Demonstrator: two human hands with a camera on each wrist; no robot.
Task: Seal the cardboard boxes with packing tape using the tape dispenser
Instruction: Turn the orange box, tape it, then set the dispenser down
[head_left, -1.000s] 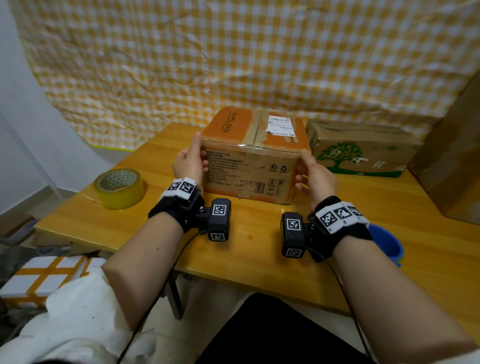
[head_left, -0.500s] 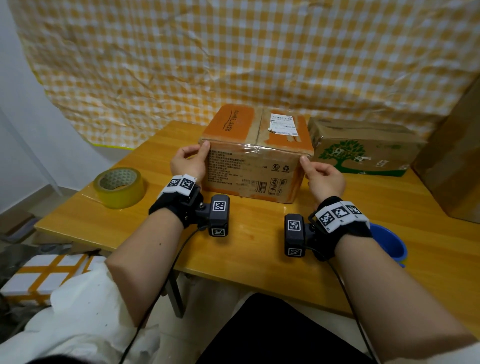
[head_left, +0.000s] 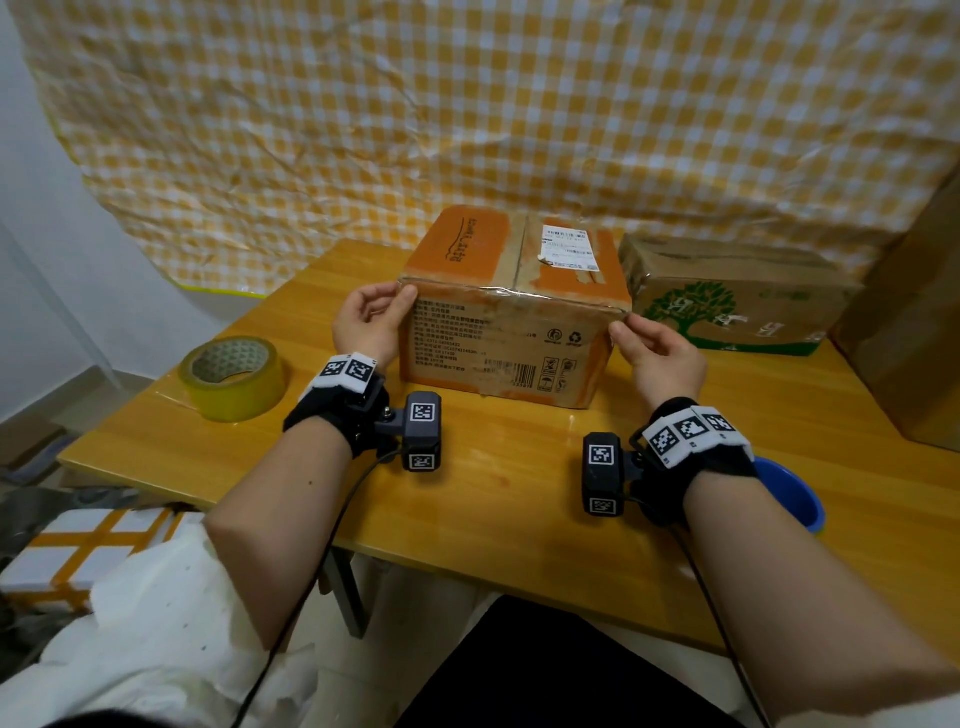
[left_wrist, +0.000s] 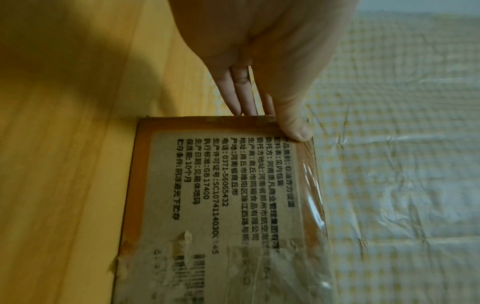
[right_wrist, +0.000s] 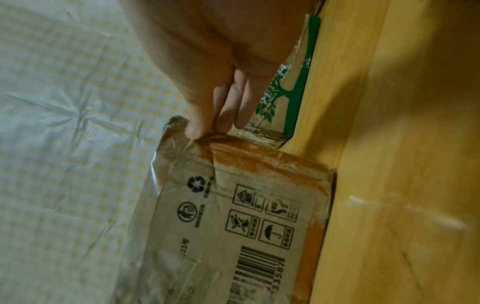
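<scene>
Orange cardboard box (head_left: 511, 322), clear tape over its top front edge: stands mid-surface (head_left: 509, 499), just beside a tree-printed box (head_left: 727, 306) to its right. Left hand (head_left: 369, 325): thumb on the upper front corner, fingers (left_wrist: 239, 92) straight along the box's side, pinching that corner; right hand (head_left: 662, 358) likewise pinches the opposite taped corner. Tape roll (head_left: 239, 402): lies flat at the left, apart from the box.

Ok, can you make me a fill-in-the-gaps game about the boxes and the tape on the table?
The tape roll lies ____ of the orange box.
The left hand and right hand each pinch a top front ____ of that box.
The second box, on its right, shows a green ____.
Missing words: left, corner, tree.
</scene>
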